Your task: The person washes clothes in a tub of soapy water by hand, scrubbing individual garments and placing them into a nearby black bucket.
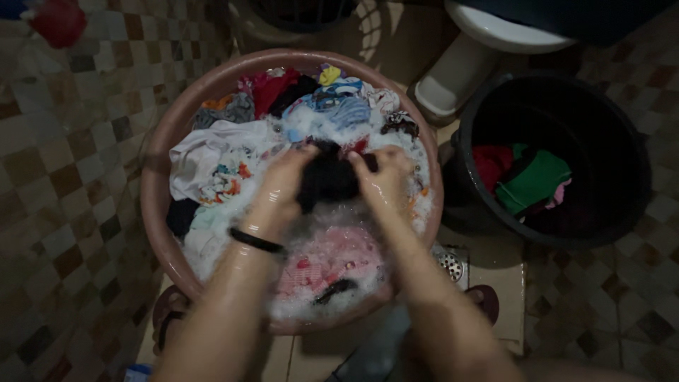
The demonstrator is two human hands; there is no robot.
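A wide pinkish-brown basin (161, 148) on the tiled floor is full of soapy water and mixed wet clothes. Both my hands are over its middle, gripping one black garment (327, 177) between them. My left hand (284, 185) holds its left side and wears a black band at the wrist. My right hand (383, 178) holds its right side. Foam covers the water around my hands. A white printed cloth (212, 164) lies to the left, a pink cloth (327, 260) near me, and blue and red pieces at the far rim.
A black bucket (622, 205) at the right holds red and green clothes (532, 180). A white toilet base (460, 74) stands behind it. A floor drain (450, 264) sits by the basin. My feet in sandals flank the basin. A red object (58, 21) is top left.
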